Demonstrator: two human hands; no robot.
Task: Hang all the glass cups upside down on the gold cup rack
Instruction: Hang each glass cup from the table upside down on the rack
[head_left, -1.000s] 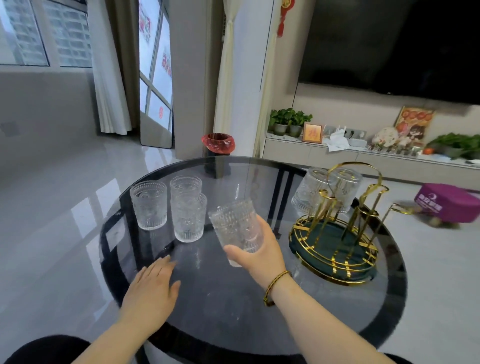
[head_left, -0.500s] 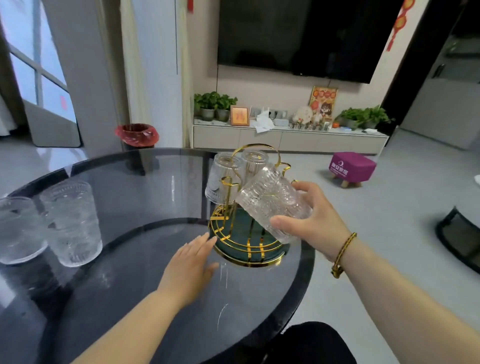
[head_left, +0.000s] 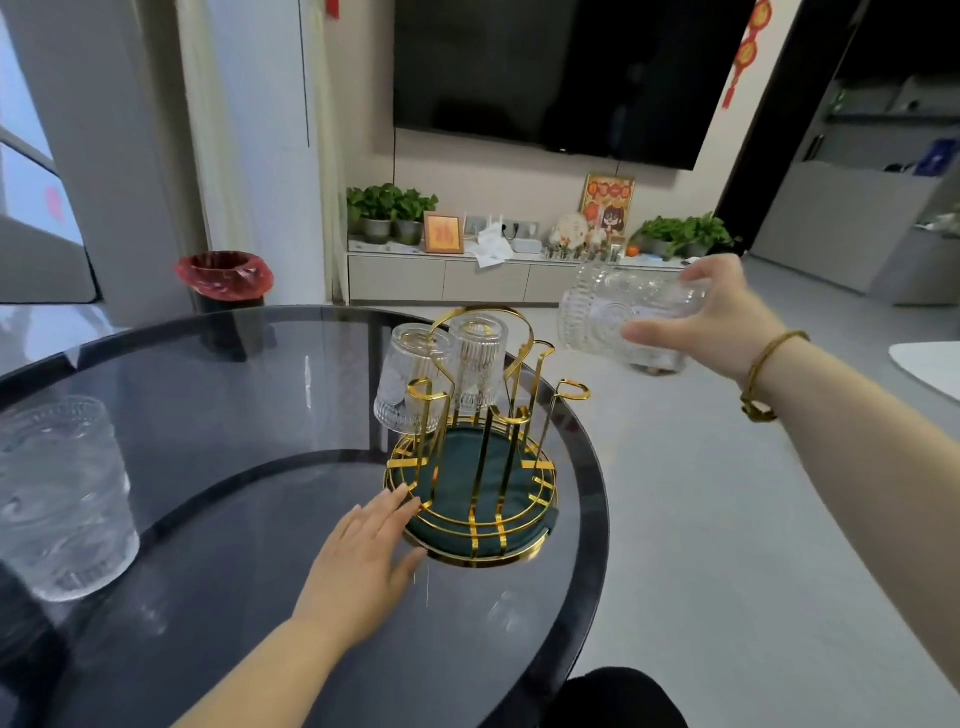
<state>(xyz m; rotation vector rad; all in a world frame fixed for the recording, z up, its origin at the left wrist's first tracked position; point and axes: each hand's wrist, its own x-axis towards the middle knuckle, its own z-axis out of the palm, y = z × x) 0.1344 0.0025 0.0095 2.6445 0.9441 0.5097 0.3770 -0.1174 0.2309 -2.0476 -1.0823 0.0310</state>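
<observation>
Cups on rack (head_left: 470, 457): 2 (head_left: 415, 376), upside down.
Right hand (head_left: 722, 317): grip holds a cup (head_left: 613, 312) sideways.
Left hand (head_left: 363, 561): flat, open, touching rack.

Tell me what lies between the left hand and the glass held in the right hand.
In the head view, the gold cup rack lies between the left hand and the held glass cup, with two hung cups.

The rack (head_left: 470, 478) stands on the bench (head_left: 234, 519), just ahead and right of the left hand (head_left: 363, 561), whose fingertips touch its base. Two cups (head_left: 410, 379) hang on its far side. The right hand (head_left: 717, 317) holds a cup (head_left: 618, 312) up beyond the rack's right. Another cup (head_left: 57, 499) stands far left of both hands.
</observation>
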